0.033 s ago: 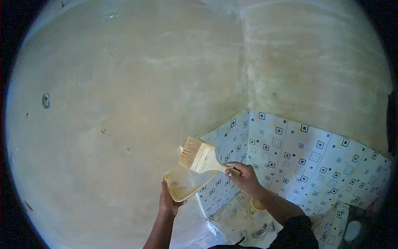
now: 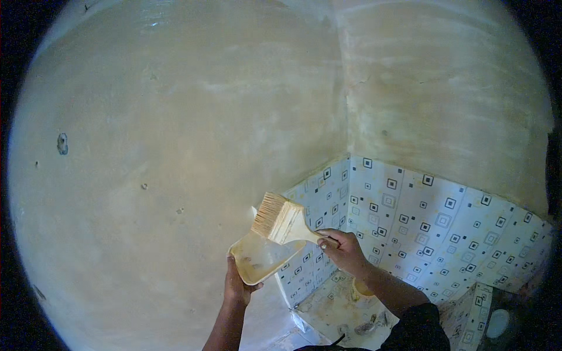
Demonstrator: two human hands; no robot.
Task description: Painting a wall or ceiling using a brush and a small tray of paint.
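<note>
A wide, flat paintbrush (image 2: 288, 222) with pale bristles is in my right hand (image 2: 344, 253), whose fingers wrap round the end of its handle. Its bristles point up and to the left, above a shallow cream-coloured tray (image 2: 252, 266). Some thin, cloudy residue coats the tray's inside. My left hand (image 2: 239, 288) grips the tray by its near left corner, with the thumb along the side and the fingers underneath. The brush head overlaps the tray's far part in this view; whether they touch I cannot tell.
A plastered beige wall (image 2: 146, 117) with small holes fills the left and meets another wall at a corner. Patterned white tiles (image 2: 421, 228) cover the lower part. Below stands a stained ledge (image 2: 328, 304) with a yellowish container (image 2: 362, 287), partly hidden by my right forearm.
The background sits very slightly further left in the view. Both hands, the brush and the tray keep nearly the same position.
</note>
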